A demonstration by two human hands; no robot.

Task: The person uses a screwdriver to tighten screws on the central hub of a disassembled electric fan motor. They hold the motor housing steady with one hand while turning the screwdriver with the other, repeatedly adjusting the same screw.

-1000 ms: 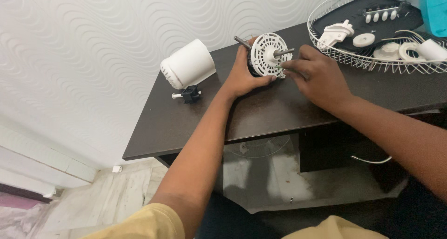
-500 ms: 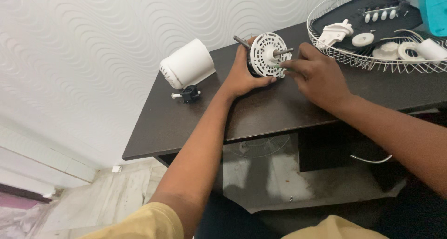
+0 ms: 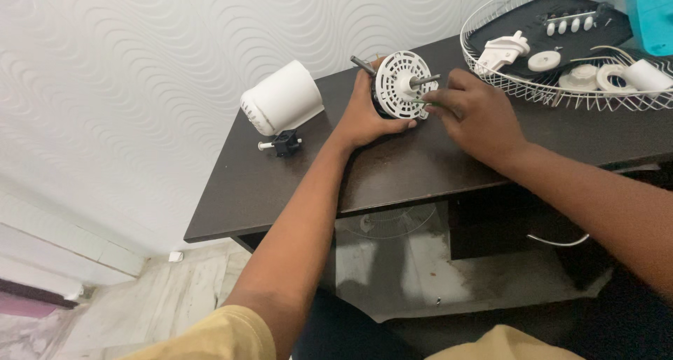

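Left hand (image 3: 368, 118) wraps the fan motor (image 3: 401, 86), probably heavy and rigid, best gripped by its body; right hand (image 3: 477, 114) pinches a thin green wire (image 3: 429, 104) beside its shaft

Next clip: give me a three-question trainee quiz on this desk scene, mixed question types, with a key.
1. True or false: the left hand grips the round white slotted motor on the dark desk.
2. The white cylindrical cover lies where, seen from the camera?
A. inside the wire fan guard
B. left of the motor, near the wall
C. on the floor
3. Fill in: the right hand has its fingers at the motor's ____ face, next to the metal shaft.

Key
1. True
2. B
3. Front. The wire fan guard to the right holds loose white parts, apart from both hands.
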